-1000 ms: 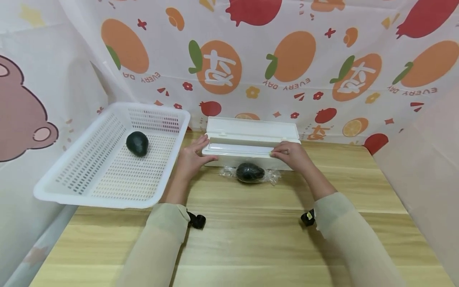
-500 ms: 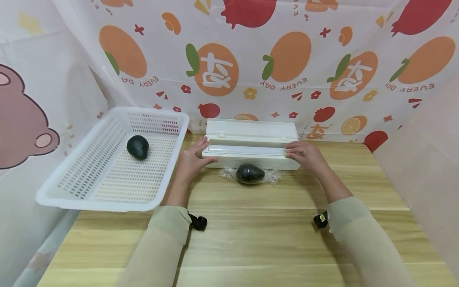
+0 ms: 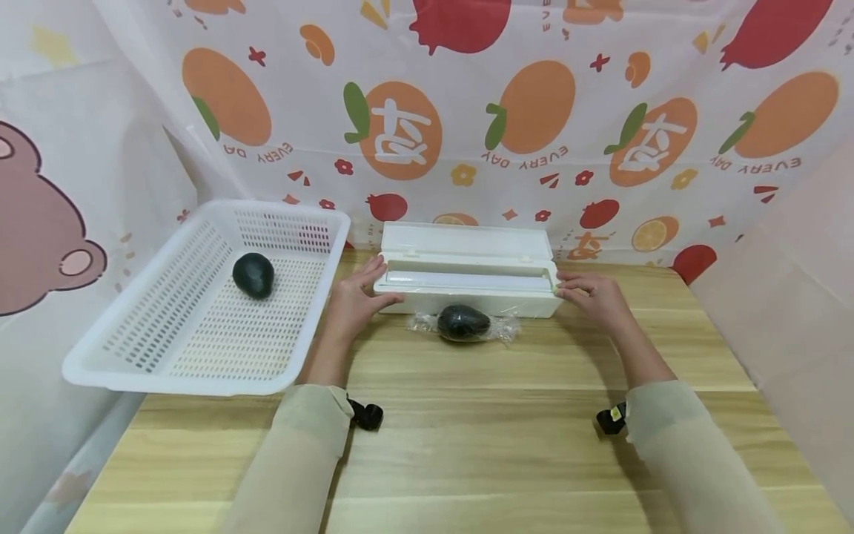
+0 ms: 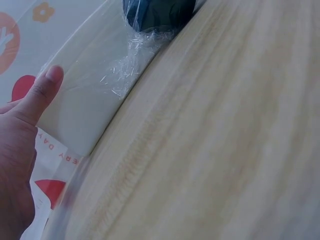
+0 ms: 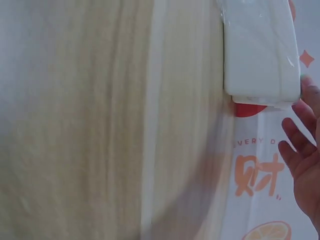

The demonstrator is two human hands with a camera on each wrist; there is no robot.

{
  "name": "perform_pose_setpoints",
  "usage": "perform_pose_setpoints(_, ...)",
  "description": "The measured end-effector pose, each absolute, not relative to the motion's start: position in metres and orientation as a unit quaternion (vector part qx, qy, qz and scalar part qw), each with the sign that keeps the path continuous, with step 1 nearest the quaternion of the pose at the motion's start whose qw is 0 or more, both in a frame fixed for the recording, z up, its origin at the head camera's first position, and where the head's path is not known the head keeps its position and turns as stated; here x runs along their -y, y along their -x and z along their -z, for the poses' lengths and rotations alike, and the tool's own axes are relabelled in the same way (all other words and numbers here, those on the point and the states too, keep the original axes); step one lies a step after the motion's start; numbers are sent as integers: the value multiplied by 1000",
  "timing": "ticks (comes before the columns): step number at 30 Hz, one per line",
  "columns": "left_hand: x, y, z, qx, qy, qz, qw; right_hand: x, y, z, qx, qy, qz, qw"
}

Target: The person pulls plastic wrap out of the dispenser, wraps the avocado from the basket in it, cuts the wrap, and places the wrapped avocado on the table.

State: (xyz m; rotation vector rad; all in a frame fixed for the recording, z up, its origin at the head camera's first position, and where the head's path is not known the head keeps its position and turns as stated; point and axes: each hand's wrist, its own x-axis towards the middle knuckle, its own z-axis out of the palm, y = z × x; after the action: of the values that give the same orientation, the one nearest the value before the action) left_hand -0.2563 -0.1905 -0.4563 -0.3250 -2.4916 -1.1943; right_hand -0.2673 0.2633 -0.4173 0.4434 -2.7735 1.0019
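A long white cling film box (image 3: 467, 302) stands at the back of the table with its lid raised and a white roll (image 3: 467, 280) inside. My left hand (image 3: 353, 302) grips its left end, thumb on the front face, as the left wrist view also shows. At the right end, my right hand (image 3: 597, 298) pinches a small yellowish slide cutter (image 3: 557, 290) at the front rim; its other fingers are loosely bent in the right wrist view. A dark avocado (image 3: 463, 322) wrapped in clear film (image 3: 502, 328) lies against the box front.
A white perforated plastic basket (image 3: 200, 386) stands at the left with an unwrapped avocado (image 3: 253, 275) in it. A fruit-printed sheet (image 3: 500, 185) hangs right behind the box. The wooden table (image 3: 487, 437) stretches toward me.
My right hand has slid rightward along the front rim to the box's right end, taking the slide cutter with it. The left hand keeps its hold; the wrapped avocado stays put.
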Motion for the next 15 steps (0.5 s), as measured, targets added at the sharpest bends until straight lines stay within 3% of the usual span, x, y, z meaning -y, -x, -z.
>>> perform_pose_setpoints(8,193,253,452,891,109,415,148,-243,253,421,928,-123,-336,104)
perform_pose_setpoints(15,189,248,454,899,99,410,120,-197,232,417,910,-145,-329,208)
